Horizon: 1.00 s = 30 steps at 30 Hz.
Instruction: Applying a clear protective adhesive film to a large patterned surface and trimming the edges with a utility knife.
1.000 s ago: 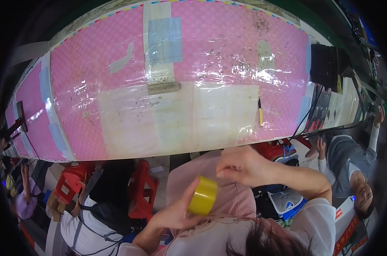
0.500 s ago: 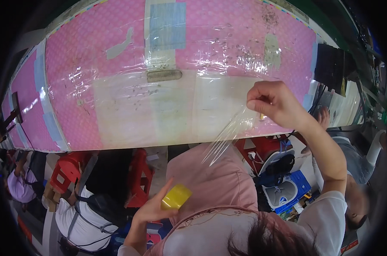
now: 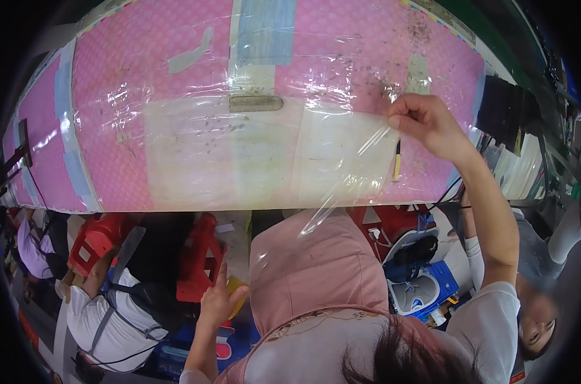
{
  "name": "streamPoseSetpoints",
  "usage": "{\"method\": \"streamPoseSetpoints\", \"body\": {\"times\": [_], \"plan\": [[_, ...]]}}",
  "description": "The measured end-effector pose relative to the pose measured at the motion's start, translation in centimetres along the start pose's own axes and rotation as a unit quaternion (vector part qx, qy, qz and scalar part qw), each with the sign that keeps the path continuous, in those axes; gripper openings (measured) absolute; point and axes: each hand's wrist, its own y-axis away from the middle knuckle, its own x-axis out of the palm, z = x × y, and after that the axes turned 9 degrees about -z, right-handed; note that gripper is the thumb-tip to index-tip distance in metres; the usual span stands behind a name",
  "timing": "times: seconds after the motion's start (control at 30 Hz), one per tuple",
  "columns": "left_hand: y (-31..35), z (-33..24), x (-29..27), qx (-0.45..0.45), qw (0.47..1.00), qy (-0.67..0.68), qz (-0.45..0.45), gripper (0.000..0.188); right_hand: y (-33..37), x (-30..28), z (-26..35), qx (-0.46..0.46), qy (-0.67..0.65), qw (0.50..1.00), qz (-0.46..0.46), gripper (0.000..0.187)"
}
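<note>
The free end of a clear, narrow strip of plastic film (image 3: 335, 192) is pinched between the thumb and bent fingers of the right hand (image 3: 431, 125), which is raised over the table at right of centre. At lower left of centre, the left hand (image 3: 217, 304) is held with index finger stretched upward and thumb spread to the right. A yellow, rounded tape roll (image 3: 238, 296) is partly hidden behind that thumb; how firmly it is gripped cannot be told.

The strip's long axis is slanted from the right hand, at upper right, down toward the left hand and the roll, its lower part being lost against the pink cloth lap (image 3: 316, 265). The table's near edge is crossed by it.

Just below the right hand, and far nearer to it than to the left, a slim yellow-and-black cutter (image 3: 397, 163) is laid almost upright in the frame on the pink, film-covered tabletop (image 3: 137, 77). Farther up, left of centre, a grey oblong block (image 3: 256, 104) is seen lying crosswise.
</note>
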Motion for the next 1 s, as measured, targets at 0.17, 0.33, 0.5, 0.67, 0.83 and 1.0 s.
{"method": "streamPoseSetpoints", "body": {"times": [0.17, 0.33, 0.5, 0.67, 0.83, 1.0], "plan": [[0.2, -0.9, -0.9, 0.030, 0.920, 0.341, 0.190, 0.080, -1.1, -2.1, 0.2, 0.011, -0.013, 1.000, -0.009, 0.008], [0.0, -1.2, 0.8, 0.038, 0.882, 0.406, 0.236, 0.074, -3.9, -2.8, 1.1, -0.109, -0.021, 0.994, -0.019, 0.010], [-0.7, -1.4, 3.4, -0.109, 0.929, 0.332, 0.120, 0.068, -5.9, -2.8, 3.0, -0.152, 0.039, 0.987, -0.037, 0.010], [-1.2, -5.8, 1.8, -0.027, 0.856, 0.497, 0.137, 0.067, -10.7, -5.5, 4.3, -0.210, 0.122, 0.968, -0.070, 0.019], [-2.9, -9.8, 4.4, 0.138, 0.857, 0.469, 0.163, 0.062, -15.6, -7.1, 8.5, -0.124, 0.265, 0.956, 0.001, 0.018], [-3.4, -13.4, 4.7, 0.069, 0.784, 0.601, 0.137, 0.046, -18.9, -7.6, 9.7, -0.173, 0.339, 0.925, -0.012, 0.018]]}}
